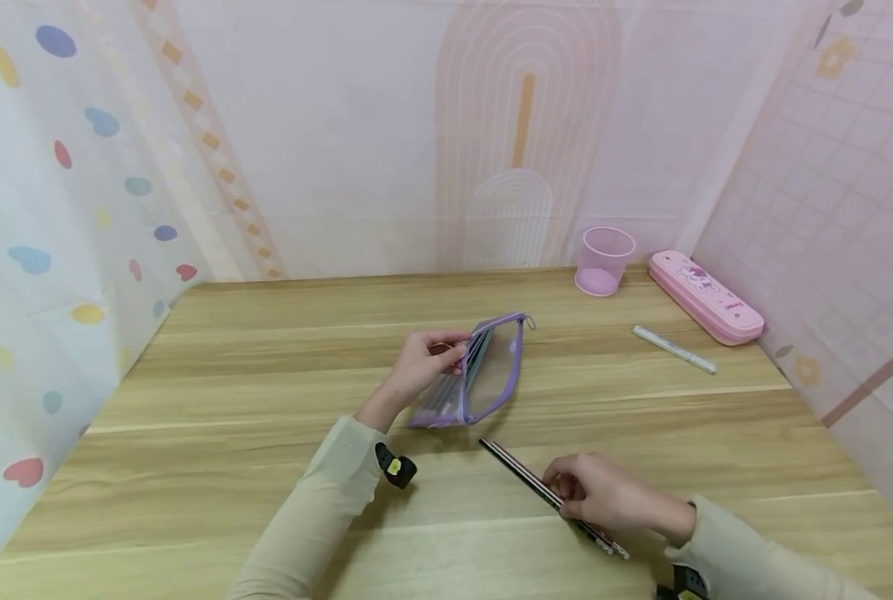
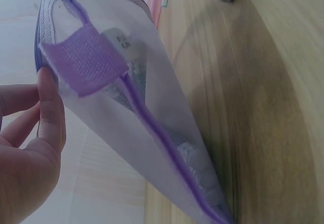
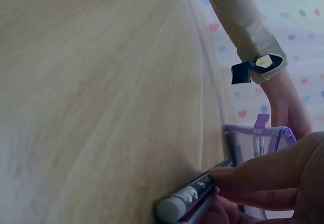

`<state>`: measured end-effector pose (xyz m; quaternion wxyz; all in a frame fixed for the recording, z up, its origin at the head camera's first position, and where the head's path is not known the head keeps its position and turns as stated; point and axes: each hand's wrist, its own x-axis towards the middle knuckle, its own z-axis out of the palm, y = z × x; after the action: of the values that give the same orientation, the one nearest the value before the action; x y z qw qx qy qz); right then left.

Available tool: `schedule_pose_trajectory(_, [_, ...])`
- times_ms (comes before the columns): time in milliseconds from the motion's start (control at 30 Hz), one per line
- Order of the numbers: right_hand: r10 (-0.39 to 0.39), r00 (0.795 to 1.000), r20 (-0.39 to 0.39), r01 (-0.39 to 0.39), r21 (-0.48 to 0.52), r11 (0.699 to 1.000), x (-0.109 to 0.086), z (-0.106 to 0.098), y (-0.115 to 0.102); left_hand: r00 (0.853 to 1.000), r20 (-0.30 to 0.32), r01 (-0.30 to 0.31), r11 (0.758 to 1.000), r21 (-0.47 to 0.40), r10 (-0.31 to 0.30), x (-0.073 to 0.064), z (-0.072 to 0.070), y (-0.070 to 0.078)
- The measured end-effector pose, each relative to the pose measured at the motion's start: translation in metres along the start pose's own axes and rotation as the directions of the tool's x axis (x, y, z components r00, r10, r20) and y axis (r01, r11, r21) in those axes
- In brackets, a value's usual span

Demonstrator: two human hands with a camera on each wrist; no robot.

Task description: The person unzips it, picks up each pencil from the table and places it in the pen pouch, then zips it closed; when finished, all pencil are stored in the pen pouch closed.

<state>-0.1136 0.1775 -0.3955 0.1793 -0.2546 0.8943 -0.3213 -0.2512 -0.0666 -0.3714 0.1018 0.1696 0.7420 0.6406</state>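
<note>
A clear pouch with purple edging [image 1: 512, 379] stands with its zip mouth spread toward the right. My left hand [image 1: 424, 367] pinches the pouch's upper edge between thumb and fingers. Slim dark items [image 1: 478, 354] show inside it; a white label reading 25 [image 2: 120, 42] shows through its side in the left wrist view. To the right and nearer me, my right hand [image 1: 604, 493] pinches a small bundle of pencils [image 1: 521, 473] near their rear ends. Their far tips point at the pouch, just short of its lower corner. A rounded white end [image 3: 172, 209] shows in the right wrist view.
A pink mesh cup [image 1: 604, 262] stands at the back right. Beside it lies a pink pencil case [image 1: 705, 296] against the curtain. A white pen [image 1: 674, 349] rests on the wooden table [image 1: 266, 400] in front of the case. Printed curtains [image 1: 341, 125] border the table's back and sides.
</note>
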Motion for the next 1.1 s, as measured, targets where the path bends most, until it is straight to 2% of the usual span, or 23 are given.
schedule_pose_trajectory(133, [0.002,1.0,-0.013,-0.002,0.01,1.0,0.0,0.001,-0.001,1.0,0.002,-0.002,1.0,0.005,0.002,0.0,0.0,-0.002])
schedule_pose_trajectory(467, [-0.006,1.0,-0.026,0.009,0.118,0.993,-0.001,0.004,0.007,1.0,0.008,0.007,1.0,-0.006,-0.007,0.0,0.001,-0.002])
schedule_pose_trajectory(667, [-0.038,0.993,-0.112,0.064,0.24,0.969,-0.002,-0.003,0.013,1.0,-0.002,0.007,1.0,-0.011,-0.007,0.0,0.001,-0.001])
schedule_pose_trajectory(767, [-0.02,0.982,-0.189,0.082,0.324,0.942,0.004,-0.011,0.017,1.0,-0.017,0.014,1.0,-0.013,-0.014,0.0,0.0,0.0])
schedule_pose_trajectory(833, [0.009,0.969,-0.248,0.093,0.395,0.914,0.011,-0.018,0.02,0.999,-0.033,0.019,1.0,-0.021,-0.02,0.001,-0.001,-0.001])
schedule_pose_trajectory(967, [0.105,0.923,-0.369,0.116,0.53,0.84,0.028,-0.03,0.021,0.997,-0.071,0.031,0.998,-0.057,-0.035,0.002,0.001,0.0])
schedule_pose_trajectory(1033, [0.158,0.901,-0.405,0.12,0.582,0.804,0.036,-0.034,0.021,0.995,-0.089,0.037,0.997,-0.075,-0.043,0.002,0.002,0.0])
schedule_pose_trajectory(1100, [0.199,0.886,-0.418,0.12,0.622,0.774,0.043,-0.034,0.02,0.993,-0.104,0.04,0.996,-0.083,-0.049,0.003,0.003,0.0])
